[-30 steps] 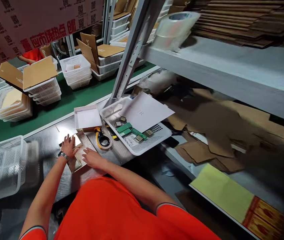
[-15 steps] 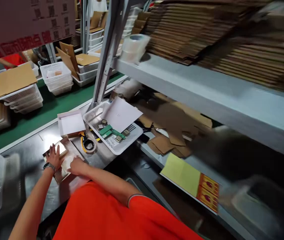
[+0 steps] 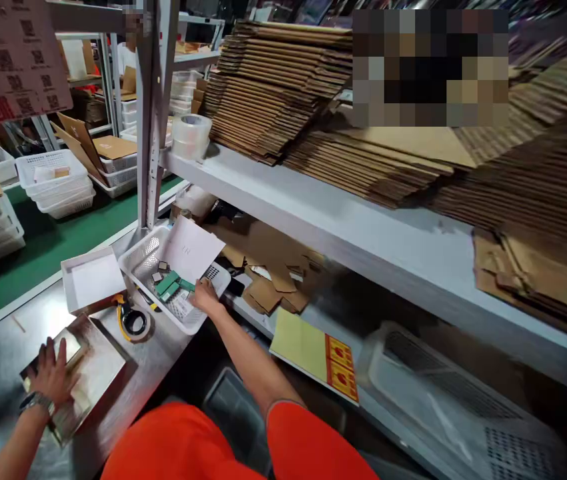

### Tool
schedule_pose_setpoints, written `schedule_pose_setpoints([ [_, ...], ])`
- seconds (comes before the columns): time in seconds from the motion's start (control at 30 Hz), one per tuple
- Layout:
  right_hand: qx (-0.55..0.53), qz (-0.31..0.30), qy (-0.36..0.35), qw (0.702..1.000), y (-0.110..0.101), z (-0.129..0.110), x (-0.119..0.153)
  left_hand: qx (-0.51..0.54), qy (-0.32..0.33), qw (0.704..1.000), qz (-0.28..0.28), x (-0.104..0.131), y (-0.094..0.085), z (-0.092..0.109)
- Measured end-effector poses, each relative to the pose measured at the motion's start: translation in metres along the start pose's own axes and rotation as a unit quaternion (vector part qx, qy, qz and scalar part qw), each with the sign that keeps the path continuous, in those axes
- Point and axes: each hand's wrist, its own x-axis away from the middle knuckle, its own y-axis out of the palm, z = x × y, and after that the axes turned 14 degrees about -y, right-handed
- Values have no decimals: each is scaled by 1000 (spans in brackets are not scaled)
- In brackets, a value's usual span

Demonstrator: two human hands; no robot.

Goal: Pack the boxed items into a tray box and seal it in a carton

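My left hand (image 3: 53, 375) lies with spread fingers on a shiny gold-toned piece (image 3: 69, 352) inside an open shallow box (image 3: 103, 357). Some pale, crumpled material (image 3: 80, 395) shows beside that hand in the box. My right hand (image 3: 206, 297) is down in a white plastic basket (image 3: 192, 328), its fingers curled at the small pieces there; whatever they grip is hidden. Green boxes (image 3: 168, 287), a small square piece (image 3: 163, 266) and a white sheet (image 3: 193, 248) are in the basket too.
A white-lined box lid (image 3: 94, 280) and a tape dispenser (image 3: 133, 321) sit between box and basket. On the right, a shelf (image 3: 283, 190) carries stacked flat cardboard (image 3: 273, 93) and tape rolls (image 3: 190, 137). A metal post (image 3: 153, 127) rises behind the basket. A yellow pad (image 3: 303, 343) lies lower.
My right hand has left the pale material in the box and moved to the basket. My left hand stays on the gold-toned piece. The view has swung right.
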Motion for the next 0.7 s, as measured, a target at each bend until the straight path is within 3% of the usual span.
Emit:
schedule_pose_setpoints([
  [0.07,7,-26,27,999,-3,21,-16,-19,6,1000,-5,3,-1,-1],
  [0.17,18,-40,27,999,5,31,-28,-43,10,999,-13,7,-6,0],
  [0.4,18,-49,-2,999,26,29,-23,-65,-8,997,-47,8,-19,-1],
  [0.7,18,-87,-40,995,28,29,-22,-105,-63,987,-104,5,-32,12],
])
